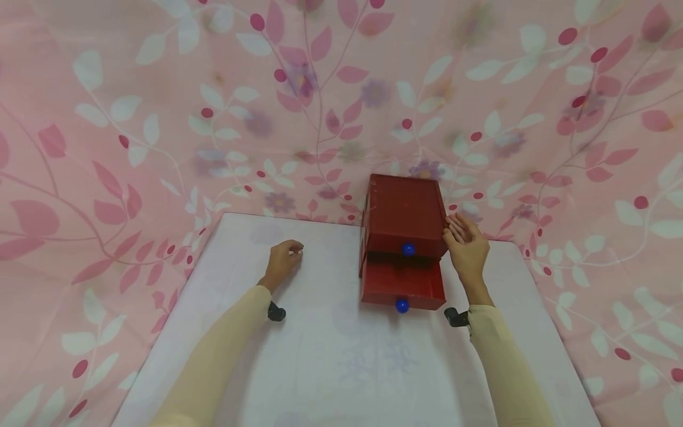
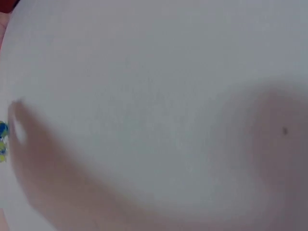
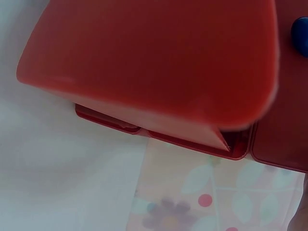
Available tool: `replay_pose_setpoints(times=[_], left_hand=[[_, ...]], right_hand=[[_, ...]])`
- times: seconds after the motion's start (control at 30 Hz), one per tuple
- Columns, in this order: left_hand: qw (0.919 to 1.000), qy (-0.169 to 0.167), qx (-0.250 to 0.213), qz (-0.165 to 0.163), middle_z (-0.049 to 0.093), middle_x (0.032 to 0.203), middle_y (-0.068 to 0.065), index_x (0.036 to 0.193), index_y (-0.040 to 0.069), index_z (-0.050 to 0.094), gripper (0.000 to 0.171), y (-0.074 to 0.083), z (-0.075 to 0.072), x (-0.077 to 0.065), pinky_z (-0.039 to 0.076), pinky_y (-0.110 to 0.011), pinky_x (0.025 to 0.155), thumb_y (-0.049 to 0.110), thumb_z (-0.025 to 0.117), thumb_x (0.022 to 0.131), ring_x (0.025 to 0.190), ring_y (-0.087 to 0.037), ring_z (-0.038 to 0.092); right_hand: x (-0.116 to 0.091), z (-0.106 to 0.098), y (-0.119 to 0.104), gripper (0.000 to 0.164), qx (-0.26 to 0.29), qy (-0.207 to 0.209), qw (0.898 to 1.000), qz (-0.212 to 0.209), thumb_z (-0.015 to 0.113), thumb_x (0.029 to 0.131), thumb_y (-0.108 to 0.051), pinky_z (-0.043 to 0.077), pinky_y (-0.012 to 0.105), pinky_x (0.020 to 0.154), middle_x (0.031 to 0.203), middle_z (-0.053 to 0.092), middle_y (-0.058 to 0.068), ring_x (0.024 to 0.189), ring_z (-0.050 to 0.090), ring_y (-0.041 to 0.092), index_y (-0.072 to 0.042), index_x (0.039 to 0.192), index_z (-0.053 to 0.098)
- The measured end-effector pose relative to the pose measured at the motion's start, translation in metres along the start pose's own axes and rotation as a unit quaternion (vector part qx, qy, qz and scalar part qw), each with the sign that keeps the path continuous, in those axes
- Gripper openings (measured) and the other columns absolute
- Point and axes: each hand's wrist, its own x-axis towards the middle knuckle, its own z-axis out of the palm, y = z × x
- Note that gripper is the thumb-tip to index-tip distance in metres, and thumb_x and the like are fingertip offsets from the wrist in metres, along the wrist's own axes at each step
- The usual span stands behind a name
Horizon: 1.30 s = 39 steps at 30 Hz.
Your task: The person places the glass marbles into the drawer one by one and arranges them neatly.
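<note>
A red drawer cabinet (image 1: 405,207) stands at the back of the table, its upper drawer closed, with a round blue knob (image 1: 408,249). Below that, the lower drawer (image 1: 402,302) is pulled out and no contents show in it. My right hand (image 1: 466,252) rests against the cabinet's right side near the front corner, fingers fairly straight. Left of the cabinet, apart from it, my left hand (image 1: 283,261) is over the table with curled fingers. At its thumb tip a small blue and yellow-green thing (image 2: 3,140) shows, apparently pinched; most of it is out of view.
A white cloth covers the table (image 1: 331,367). Pink floral fabric (image 1: 320,107) hangs close behind the cabinet and along both sides. A black wrist device (image 1: 276,312) sits by the left sleeve, another (image 1: 456,317) by the right.
</note>
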Motion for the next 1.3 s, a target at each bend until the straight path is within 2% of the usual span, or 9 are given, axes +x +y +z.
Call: replay_pose_setpoints(times=[0.23, 0.53, 0.67, 0.93, 1.1, 1.3], left_hand=[[0.9988, 0.007, -0.039, 0.028, 0.071, 0.098, -0.013, 0.1, -0.001, 0.071, 0.021, 0.014, 0.008, 0.0, 0.057, -0.033, 0.081, -0.007, 0.072, 0.08, 0.094, -0.026, 0.067], [0.9971, -0.005, -0.057, 0.05, 0.071, 0.1, -0.009, 0.101, 0.002, 0.07, 0.023, 0.039, 0.016, 0.0, 0.055, -0.026, 0.083, -0.008, 0.071, 0.081, 0.097, -0.022, 0.067], [0.9947, -0.002, -0.084, 0.06, 0.071, 0.1, -0.01, 0.102, 0.0, 0.07, 0.022, 0.05, 0.017, -0.001, 0.056, -0.028, 0.082, -0.009, 0.071, 0.082, 0.097, -0.024, 0.067], [0.9916, -0.005, -0.124, 0.038, 0.071, 0.101, -0.007, 0.103, 0.005, 0.07, 0.021, 0.069, 0.021, 0.0, 0.055, -0.023, 0.08, -0.003, 0.071, 0.084, 0.098, -0.019, 0.067], [0.9842, -0.003, -0.174, 0.035, 0.072, 0.099, -0.011, 0.102, 0.005, 0.072, 0.022, 0.08, 0.025, 0.001, 0.057, -0.028, 0.079, -0.005, 0.073, 0.082, 0.096, -0.025, 0.069], [0.9753, -0.007, -0.214, 0.055, 0.07, 0.098, -0.021, 0.102, -0.003, 0.071, 0.021, 0.099, 0.028, -0.002, 0.058, -0.036, 0.077, -0.009, 0.071, 0.082, 0.094, -0.036, 0.069]], right_hand=[[-0.001, 0.001, -0.001, 0.046, -0.008, 0.0, 1.0, 0.006, 0.065, 0.08, 0.014, 0.049, 0.034, 0.094, 0.119, 0.061, 0.032, 0.113, 0.058, 0.042, 0.013, 0.125, 0.057], [0.0, 0.0, -0.002, 0.046, -0.004, -0.001, 1.0, 0.007, 0.065, 0.08, 0.014, 0.049, 0.034, 0.094, 0.119, 0.061, 0.032, 0.114, 0.058, 0.043, 0.013, 0.125, 0.056], [0.0, 0.0, -0.001, 0.046, -0.002, 0.001, 1.0, 0.007, 0.065, 0.08, 0.014, 0.049, 0.034, 0.094, 0.119, 0.061, 0.032, 0.114, 0.057, 0.043, 0.013, 0.125, 0.057], [0.0, 0.0, -0.001, 0.046, 0.005, 0.001, 1.0, 0.006, 0.065, 0.079, 0.015, 0.049, 0.033, 0.094, 0.12, 0.056, 0.039, 0.114, 0.057, 0.045, 0.014, 0.125, 0.056], [0.0, 0.0, 0.0, 0.046, 0.005, 0.003, 1.0, 0.01, 0.065, 0.079, 0.015, 0.049, 0.033, 0.094, 0.119, 0.058, 0.037, 0.114, 0.057, 0.044, 0.013, 0.124, 0.057], [0.0, 0.0, -0.001, 0.046, 0.001, 0.002, 1.0, 0.008, 0.066, 0.079, 0.014, 0.049, 0.035, 0.094, 0.119, 0.062, 0.031, 0.114, 0.057, 0.044, 0.013, 0.124, 0.057]])
